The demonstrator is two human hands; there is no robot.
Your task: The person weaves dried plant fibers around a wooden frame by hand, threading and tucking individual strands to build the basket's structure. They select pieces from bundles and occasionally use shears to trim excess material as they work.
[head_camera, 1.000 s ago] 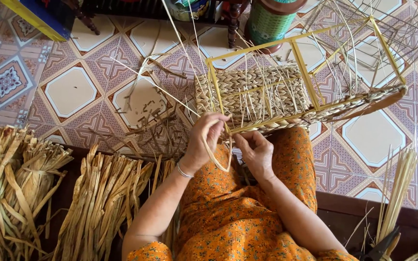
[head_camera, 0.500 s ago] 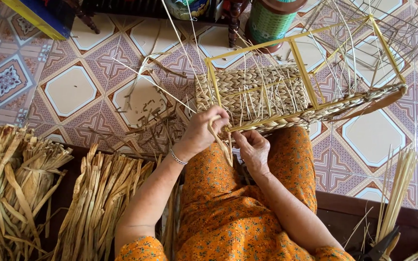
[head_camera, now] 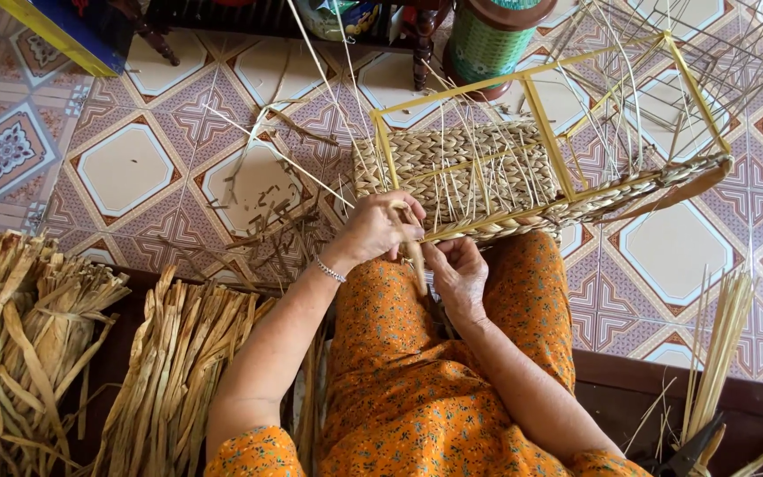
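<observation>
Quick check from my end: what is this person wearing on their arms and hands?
Both forearms are bare. Short orange sleeves with a small floral print end near the elbows, matching the rest of the clothing. The left hand has a thin silver-coloured bracelet at the wrist. The right hand shows no gloves, rings or bracelet that I can make out.

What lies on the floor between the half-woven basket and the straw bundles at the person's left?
In the head view, between the basket and the straw bundles, loose dry straw scraps litter the patterned tile floor; the left hand reaches across them.
</observation>
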